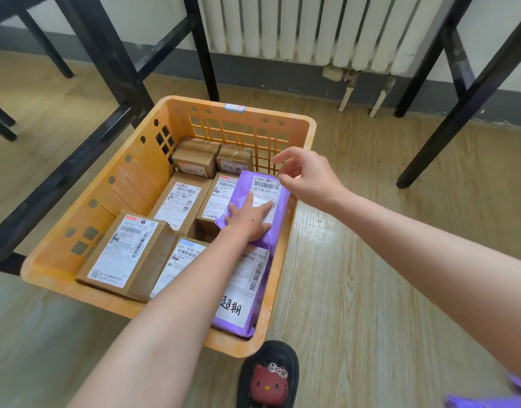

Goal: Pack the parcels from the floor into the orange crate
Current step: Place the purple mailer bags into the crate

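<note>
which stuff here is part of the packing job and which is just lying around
Job:
orange crate
purple parcel pressed flat by the left hand
right hand over its far corner
second purple parcel
brown boxes in the crate
purple bags at the lower right edge, probably waiting

Lying about:
radiator
black table legs
slipper

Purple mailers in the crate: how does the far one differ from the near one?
The far purple mailer sits raised over brown boxes, pressed by the left hand; the near purple mailer lies lower. Only the near one bears black handwriting. Both carry white barcode labels beside the orange crate's right wall.
</note>
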Demonstrator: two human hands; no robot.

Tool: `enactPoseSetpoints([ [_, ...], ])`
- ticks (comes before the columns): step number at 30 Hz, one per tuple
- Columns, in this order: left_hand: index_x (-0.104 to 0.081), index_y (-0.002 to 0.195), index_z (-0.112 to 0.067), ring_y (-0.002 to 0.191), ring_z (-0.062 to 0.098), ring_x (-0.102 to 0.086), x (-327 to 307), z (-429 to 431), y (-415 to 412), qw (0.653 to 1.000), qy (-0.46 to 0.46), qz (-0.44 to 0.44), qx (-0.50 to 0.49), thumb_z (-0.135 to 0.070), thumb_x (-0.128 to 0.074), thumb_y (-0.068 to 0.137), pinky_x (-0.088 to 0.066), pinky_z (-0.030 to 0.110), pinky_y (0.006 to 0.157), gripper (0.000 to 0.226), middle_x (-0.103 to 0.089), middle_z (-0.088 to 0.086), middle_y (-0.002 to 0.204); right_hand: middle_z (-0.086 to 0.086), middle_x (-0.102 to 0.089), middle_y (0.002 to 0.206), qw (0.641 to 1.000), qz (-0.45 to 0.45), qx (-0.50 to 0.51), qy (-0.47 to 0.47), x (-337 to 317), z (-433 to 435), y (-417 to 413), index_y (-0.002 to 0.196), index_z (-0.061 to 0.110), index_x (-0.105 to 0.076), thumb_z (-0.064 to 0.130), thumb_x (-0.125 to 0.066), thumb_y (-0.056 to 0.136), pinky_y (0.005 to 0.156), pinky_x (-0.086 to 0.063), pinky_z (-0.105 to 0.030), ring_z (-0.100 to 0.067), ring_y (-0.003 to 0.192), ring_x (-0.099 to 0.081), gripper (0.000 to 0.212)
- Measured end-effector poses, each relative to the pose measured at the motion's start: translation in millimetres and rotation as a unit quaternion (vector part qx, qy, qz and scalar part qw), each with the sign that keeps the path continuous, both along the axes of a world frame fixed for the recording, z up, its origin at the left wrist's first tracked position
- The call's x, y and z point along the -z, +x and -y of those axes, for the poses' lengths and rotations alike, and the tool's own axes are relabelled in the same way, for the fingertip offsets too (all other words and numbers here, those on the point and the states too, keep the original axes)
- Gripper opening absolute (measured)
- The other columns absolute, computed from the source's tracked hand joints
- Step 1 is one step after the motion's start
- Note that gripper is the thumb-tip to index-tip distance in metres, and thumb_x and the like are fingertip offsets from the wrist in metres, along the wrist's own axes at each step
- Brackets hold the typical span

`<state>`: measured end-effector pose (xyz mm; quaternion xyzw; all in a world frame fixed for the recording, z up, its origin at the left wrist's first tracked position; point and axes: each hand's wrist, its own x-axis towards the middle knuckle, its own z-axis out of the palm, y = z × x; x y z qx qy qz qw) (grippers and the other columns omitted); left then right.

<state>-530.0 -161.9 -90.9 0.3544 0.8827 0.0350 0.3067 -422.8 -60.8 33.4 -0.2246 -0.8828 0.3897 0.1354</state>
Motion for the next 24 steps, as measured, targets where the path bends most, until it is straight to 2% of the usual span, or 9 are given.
enactPoseSetpoints([
  [3,-0.030,0.141,-0.047,0.140,0.051,-0.009,0.6,-7.7,10.1,0.999,0.029,-0.007,-0.009,-0.038,-0.045,0.094,-0.022,0.059,0.112,0.050,0.001,0.008,0.160,-0.003,-0.069,0.085,0.999,0.005,-0.009,0.031,4.5,-2.0,4.8,0.110,0.012,-0.064,0.004,-0.055,0.085,0.077,-0.049,-0.024,-0.015,0.082,-0.061,0.028],
  [6,-0.030,0.142,-0.044,0.138,0.051,-0.016,-2.8,-8.5,19.2,1.000,0.026,-0.010,-0.010,-0.035,-0.044,0.096,-0.025,0.056,0.109,0.049,-0.002,0.010,0.160,-0.002,-0.067,0.087,0.998,-0.003,-0.022,0.064,6.2,-3.0,6.5,0.109,0.011,-0.064,0.003,-0.056,0.085,0.079,-0.050,-0.028,-0.016,0.085,-0.060,0.027],
  [10,-0.033,0.141,-0.045,0.141,0.047,-0.008,-15.6,-6.9,17.7,0.998,0.027,-0.026,-0.046,-0.037,-0.047,0.094,-0.013,0.064,0.110,0.050,-0.003,0.002,0.160,-0.002,-0.059,0.111,0.989,0.008,-0.018,0.150,6.7,-8.7,5.6,0.114,0.015,-0.062,0.011,-0.058,0.086,0.087,-0.033,-0.019,-0.019,0.111,-0.045,0.029],
  [12,-0.043,0.138,-0.037,0.137,0.041,-0.026,-32.1,-6.5,13.6,0.990,0.092,-0.045,-0.094,-0.027,-0.051,0.090,-0.026,0.056,0.110,0.050,-0.022,0.006,0.155,-0.003,-0.055,0.119,0.984,0.007,-0.009,0.179,4.4,-11.2,8.0,0.118,0.015,-0.060,0.013,-0.058,0.087,0.093,-0.034,-0.023,-0.021,0.120,-0.039,0.031],
  [14,-0.057,0.122,-0.024,0.120,0.032,-0.046,-54.8,-8.5,9.0,0.958,0.229,-0.059,-0.163,-0.019,-0.054,0.085,-0.042,0.041,0.095,0.037,-0.045,0.009,0.134,-0.003,-0.054,0.121,0.977,0.012,0.001,0.213,0.4,-13.2,12.8,0.119,0.015,-0.060,0.014,-0.058,0.087,0.097,-0.039,-0.030,-0.022,0.123,-0.038,0.032],
  [17,-0.064,0.097,-0.016,0.103,0.025,-0.056,-95.8,-18.3,11.7,0.898,0.374,-0.114,-0.204,-0.014,-0.054,0.083,-0.044,0.032,0.079,0.018,-0.056,0.007,0.110,-0.003,-0.055,0.120,0.967,0.035,0.012,0.253,-10.1,-15.5,22.9,0.118,0.017,-0.059,0.015,-0.055,0.087,0.095,-0.044,-0.039,-0.023,0.118,-0.041,0.032],
  [20,-0.061,0.083,-0.018,0.091,0.020,-0.056,-135.9,-39.9,32.1,0.884,0.415,-0.140,-0.162,-0.016,-0.057,0.082,-0.044,0.030,0.072,0.005,-0.056,0.001,0.096,-0.004,-0.054,0.118,0.963,0.063,0.016,0.262,-23.2,-21.9,38.7,0.118,0.018,-0.059,0.017,-0.050,0.089,0.093,-0.043,-0.040,-0.025,0.113,-0.044,0.030],
  [24,-0.059,0.075,-0.021,0.079,0.019,-0.060,-172.7,-77.5,72.2,0.886,0.438,-0.134,-0.069,-0.018,-0.059,0.077,-0.054,0.033,0.069,0.004,-0.060,-0.001,0.086,-0.003,-0.055,0.114,0.947,0.177,-0.004,0.268,-46.1,-43.1,74.2,0.116,0.020,-0.057,0.025,-0.049,0.090,0.093,-0.045,-0.041,-0.023,0.108,-0.050,0.028],
])
